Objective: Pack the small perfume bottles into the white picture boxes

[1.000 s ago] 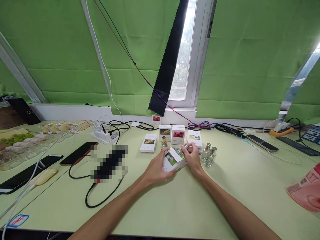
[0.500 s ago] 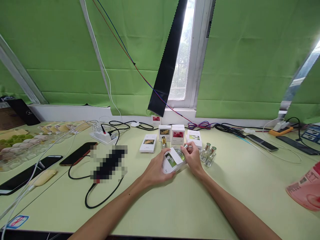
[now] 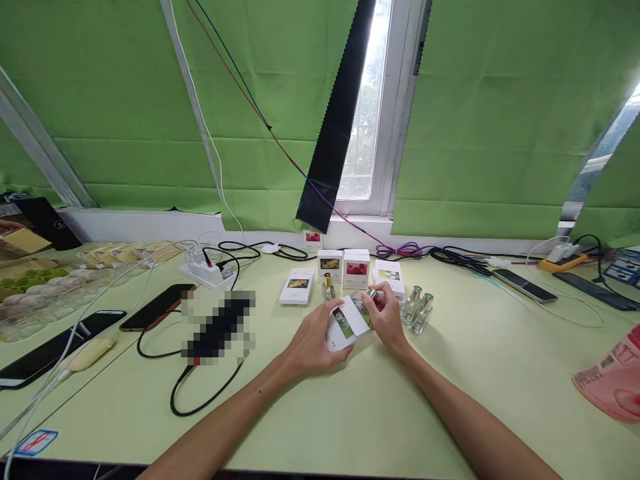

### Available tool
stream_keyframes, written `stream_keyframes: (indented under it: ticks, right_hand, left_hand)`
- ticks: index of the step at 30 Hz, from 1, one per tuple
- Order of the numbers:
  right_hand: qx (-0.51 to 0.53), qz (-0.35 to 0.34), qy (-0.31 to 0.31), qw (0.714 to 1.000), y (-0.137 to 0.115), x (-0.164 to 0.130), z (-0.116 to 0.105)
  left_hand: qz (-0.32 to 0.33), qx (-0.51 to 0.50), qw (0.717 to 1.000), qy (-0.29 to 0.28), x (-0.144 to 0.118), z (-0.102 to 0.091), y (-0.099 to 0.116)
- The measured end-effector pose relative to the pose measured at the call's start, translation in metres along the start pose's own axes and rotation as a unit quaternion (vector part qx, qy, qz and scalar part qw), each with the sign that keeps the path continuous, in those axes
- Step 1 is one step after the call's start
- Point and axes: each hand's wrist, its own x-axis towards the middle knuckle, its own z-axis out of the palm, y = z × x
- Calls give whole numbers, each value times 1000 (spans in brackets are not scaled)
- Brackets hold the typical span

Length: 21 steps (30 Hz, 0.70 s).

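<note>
1. Left hand is clamped around a small white box at frame centre, just above the bench
2. Right hand pinches a silver-capped bottle at the box's open end
3. Two glass bottles stand just right of the hands
4. More boxes stand just behind
</note>
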Motion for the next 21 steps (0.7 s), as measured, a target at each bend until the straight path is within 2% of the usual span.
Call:
stream_keyframes:
  ticks: [10, 21]
  right_hand:
    - [8, -35, 3, 999, -1, -2, 0]
    - [-80, -177, 75, 978, -19, -14, 6]
  left_hand:
    - [22, 19, 999, 22, -2, 3, -3]
    - [138, -4, 988, 71, -4, 8, -14]
